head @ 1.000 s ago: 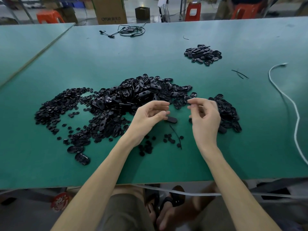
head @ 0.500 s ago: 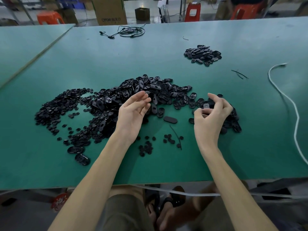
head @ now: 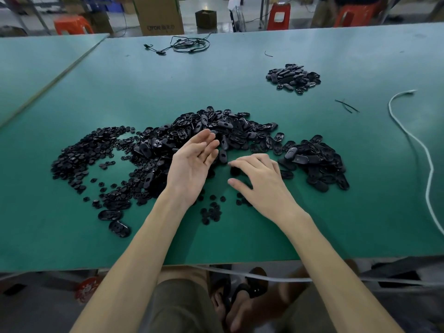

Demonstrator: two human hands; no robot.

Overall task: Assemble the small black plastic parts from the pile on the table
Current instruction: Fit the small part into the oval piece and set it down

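A small heap of oval pieces (head: 293, 78) is sitting toward the worktop's (head: 120, 92) far edge, probably finished. The big pile (head: 230, 133) mid-worktop is waiting, so most work is remaining. The left hand (head: 194, 162) is lying palm-up, grip slack and empty; the right hand (head: 262, 181) is hovering, fingers spread, holding nothing.

The worktop (head: 240, 87) is plain teal-green; the pile of parts (head: 216, 131) at its middle is glossy black, as is the smaller heap (head: 293, 78) far right. A white cable (head: 425, 152) lies at the right, and orange-red stools (head: 278, 16) and a brown box (head: 157, 15) stand far off.
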